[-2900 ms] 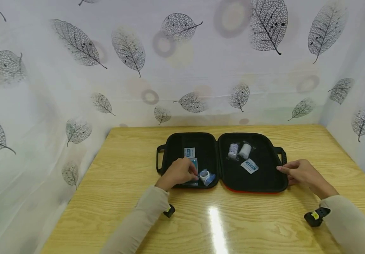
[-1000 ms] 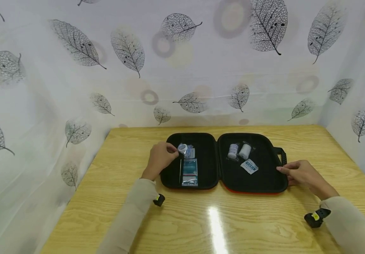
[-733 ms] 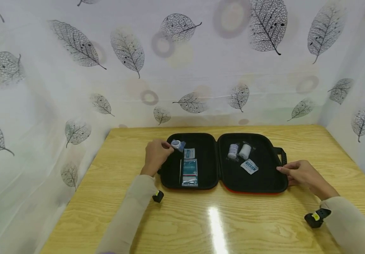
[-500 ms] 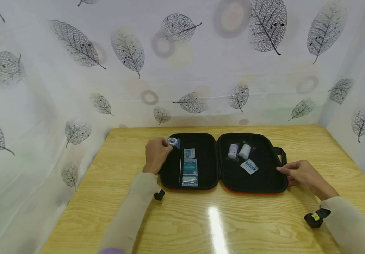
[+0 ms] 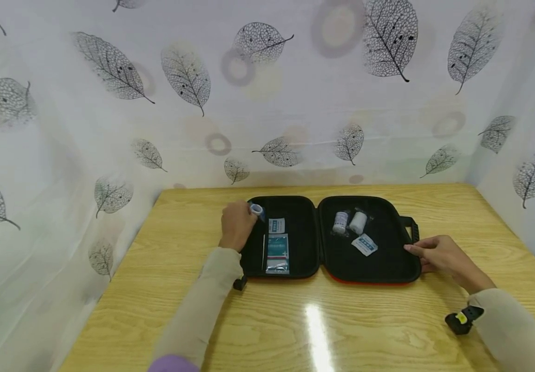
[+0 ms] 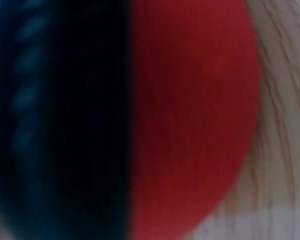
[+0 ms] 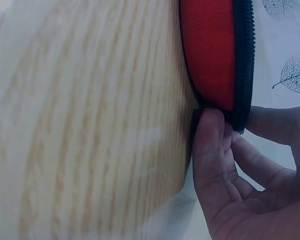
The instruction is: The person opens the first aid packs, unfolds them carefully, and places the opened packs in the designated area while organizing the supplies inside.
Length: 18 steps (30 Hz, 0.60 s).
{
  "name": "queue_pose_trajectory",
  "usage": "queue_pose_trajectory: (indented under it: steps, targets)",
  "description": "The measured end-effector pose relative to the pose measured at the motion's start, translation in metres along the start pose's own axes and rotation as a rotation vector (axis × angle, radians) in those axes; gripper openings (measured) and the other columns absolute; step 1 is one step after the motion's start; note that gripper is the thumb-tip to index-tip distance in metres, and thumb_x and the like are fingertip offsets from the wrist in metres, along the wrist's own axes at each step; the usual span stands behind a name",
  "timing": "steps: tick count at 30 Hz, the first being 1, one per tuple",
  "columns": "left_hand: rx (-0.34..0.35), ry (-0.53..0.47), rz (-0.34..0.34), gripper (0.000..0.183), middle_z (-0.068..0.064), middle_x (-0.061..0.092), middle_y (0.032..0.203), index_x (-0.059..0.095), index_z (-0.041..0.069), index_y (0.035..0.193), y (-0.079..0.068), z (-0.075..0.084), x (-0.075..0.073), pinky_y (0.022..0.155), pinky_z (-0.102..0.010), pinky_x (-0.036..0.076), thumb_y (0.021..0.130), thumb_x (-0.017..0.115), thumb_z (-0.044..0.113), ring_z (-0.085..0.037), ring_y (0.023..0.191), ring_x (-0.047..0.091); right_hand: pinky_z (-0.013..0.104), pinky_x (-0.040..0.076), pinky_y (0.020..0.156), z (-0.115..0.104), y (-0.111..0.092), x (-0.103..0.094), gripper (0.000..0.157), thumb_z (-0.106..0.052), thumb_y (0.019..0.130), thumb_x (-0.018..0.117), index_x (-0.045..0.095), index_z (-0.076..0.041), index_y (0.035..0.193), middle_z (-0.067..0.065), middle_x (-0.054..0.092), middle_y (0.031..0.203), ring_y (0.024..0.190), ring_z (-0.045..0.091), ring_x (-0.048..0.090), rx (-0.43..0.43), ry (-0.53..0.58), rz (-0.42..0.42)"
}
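Observation:
An open black case [image 5: 365, 266] with a red outer shell lies flat on the table, its two halves spread left and right. At the far left corner of the left half, my left hand [image 5: 238, 225] pinches a small white roll of tape [image 5: 257, 209] in a bluish wrapper. My right hand [image 5: 449, 260] grips the rim of the right half beside its handle, thumb on top. Seen from the right wrist, fingers [image 7: 210, 150] tuck under the zipped edge [image 7: 244, 65]. The left wrist view is filled by the blurred red shell [image 6: 190, 110]; the left hand is hidden there.
In the left half lie a small white packet [image 5: 277, 225], a teal packet [image 5: 278, 253] and a thin white stick [image 5: 263, 252]. Two wrapped white rolls, one a bandage roll [image 5: 358, 222], and another packet [image 5: 365, 244] lie in the right half. A leaf-patterned curtain [image 5: 267, 103] stands behind the table.
My left hand has carried the tape roll from the near right of the left half to its far left corner, uncovering the teal packet and stick. My right hand stays at the rim.

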State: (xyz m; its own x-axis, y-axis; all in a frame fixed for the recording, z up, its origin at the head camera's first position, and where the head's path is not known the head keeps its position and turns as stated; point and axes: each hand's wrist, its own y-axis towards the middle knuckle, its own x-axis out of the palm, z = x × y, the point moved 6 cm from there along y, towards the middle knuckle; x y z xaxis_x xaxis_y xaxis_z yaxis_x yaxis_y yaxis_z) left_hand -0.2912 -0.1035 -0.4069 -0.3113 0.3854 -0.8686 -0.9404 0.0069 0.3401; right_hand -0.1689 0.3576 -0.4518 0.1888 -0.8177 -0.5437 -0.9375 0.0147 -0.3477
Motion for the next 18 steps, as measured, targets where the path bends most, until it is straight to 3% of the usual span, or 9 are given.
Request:
queue_pose_trajectory:
  steps: [5, 14, 18]
  targets:
    - [0.006, 0.000, -0.034, 0.035, -0.005, 0.057, 0.060, 0.054, 0.010, 0.055, 0.000, 0.003, 0.007, 0.051, -0.042, 0.050, 0.085, 0.071, 0.004, -0.025, 0.058, 0.058, 0.033, 0.060, 0.068, 0.001, 0.001, 0.001, 0.061, -0.037, 0.102, 0.062, 0.057, 0.019, 0.124, 0.010, 0.066, 0.092, 0.077, 0.018, 0.067, 0.007, 0.009, 0.001]
    - [0.036, -0.011, -0.127, 0.049, 0.003, 0.035, 0.053, 0.036, 0.015, 0.051, 0.002, 0.007, 0.019, 0.047, -0.032, 0.033, 0.087, 0.064, -0.003, -0.017, 0.052, 0.038, 0.033, 0.060, 0.069, 0.000, 0.001, 0.000, 0.063, -0.037, 0.102, 0.062, 0.055, 0.021, 0.126, 0.012, 0.066, 0.097, 0.079, 0.017, 0.066, 0.007, 0.003, 0.002]
    - [0.036, -0.057, -0.140, 0.040, 0.001, 0.050, 0.054, 0.054, 0.011, 0.053, 0.001, 0.010, 0.020, 0.046, -0.030, 0.037, 0.089, 0.065, -0.002, -0.015, 0.053, 0.044, 0.033, 0.060, 0.069, 0.001, 0.001, 0.001, 0.063, -0.037, 0.102, 0.062, 0.054, 0.021, 0.127, 0.012, 0.066, 0.096, 0.079, 0.017, 0.066, 0.009, 0.009, 0.001]
